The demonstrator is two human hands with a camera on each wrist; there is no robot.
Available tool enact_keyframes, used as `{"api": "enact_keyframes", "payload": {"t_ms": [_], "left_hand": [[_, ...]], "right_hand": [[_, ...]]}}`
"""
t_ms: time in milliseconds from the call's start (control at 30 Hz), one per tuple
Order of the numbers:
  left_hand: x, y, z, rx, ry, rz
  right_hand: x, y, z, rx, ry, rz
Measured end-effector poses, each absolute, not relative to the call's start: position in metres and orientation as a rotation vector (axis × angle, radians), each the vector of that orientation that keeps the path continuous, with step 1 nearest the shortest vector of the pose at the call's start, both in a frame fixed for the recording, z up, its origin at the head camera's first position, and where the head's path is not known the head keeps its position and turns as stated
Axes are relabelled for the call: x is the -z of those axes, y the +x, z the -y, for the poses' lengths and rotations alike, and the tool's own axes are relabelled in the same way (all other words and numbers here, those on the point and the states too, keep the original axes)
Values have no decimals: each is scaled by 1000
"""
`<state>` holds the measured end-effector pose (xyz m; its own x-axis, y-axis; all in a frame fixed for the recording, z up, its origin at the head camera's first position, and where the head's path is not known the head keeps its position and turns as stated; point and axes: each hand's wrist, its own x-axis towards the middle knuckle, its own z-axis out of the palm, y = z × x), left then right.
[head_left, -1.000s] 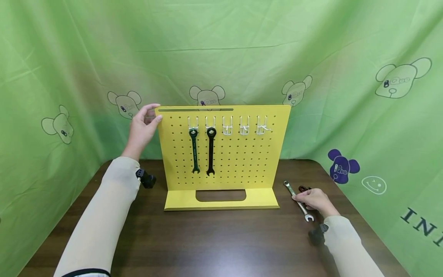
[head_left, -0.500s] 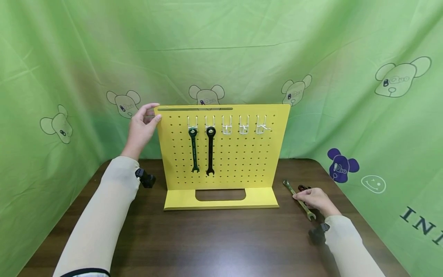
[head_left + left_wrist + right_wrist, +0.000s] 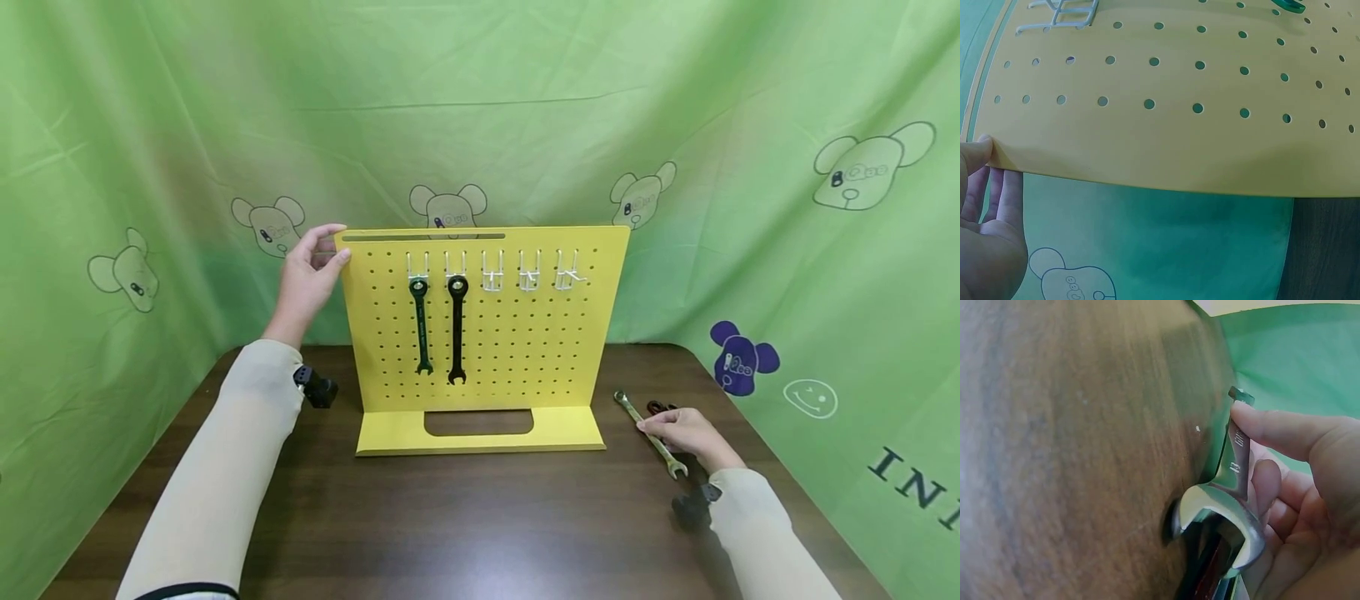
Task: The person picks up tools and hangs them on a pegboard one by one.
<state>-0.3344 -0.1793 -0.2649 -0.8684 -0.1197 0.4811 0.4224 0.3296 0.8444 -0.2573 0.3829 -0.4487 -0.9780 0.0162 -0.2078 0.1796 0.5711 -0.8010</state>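
Observation:
My left hand [image 3: 307, 279] grips the upper left corner of the yellow pegboard [image 3: 540, 350], thumb on the front and fingers behind. On the right, my right hand [image 3: 690, 437] pinches a silver combination wrench [image 3: 1235, 456] by its shank, between thumb and fingers. The wrench's open end points toward the front right, close over the table. A green wrench [image 3: 422, 333] and a black wrench [image 3: 457, 333] hang from the two leftmost hooks. Beside the silver wrench lies a dark wrench [image 3: 657, 407], partly hidden by my right hand.
Three white wire hooks [image 3: 492, 279] to the right of the black wrench hold nothing. The pegboard's flat base [image 3: 480, 447] stands on the brown wooden table [image 3: 480, 525]. A green printed curtain [image 3: 480, 108] surrounds the table at the back and sides.
The silver wrench has turned slightly, its open end shifting a little to the right and back. My right hand has moved slightly right with it. My left hand stays at the pegboard corner.

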Motion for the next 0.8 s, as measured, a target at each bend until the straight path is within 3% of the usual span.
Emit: {"api": "enact_keyframes", "payload": {"t_ms": [400, 800], "left_hand": [[264, -335, 180, 1556, -256, 2147], [265, -335, 181, 1540, -258, 2157]], "right_hand": [[441, -250, -379, 1408, 107, -2582], [409, -243, -360, 1441, -9, -2588]]}}
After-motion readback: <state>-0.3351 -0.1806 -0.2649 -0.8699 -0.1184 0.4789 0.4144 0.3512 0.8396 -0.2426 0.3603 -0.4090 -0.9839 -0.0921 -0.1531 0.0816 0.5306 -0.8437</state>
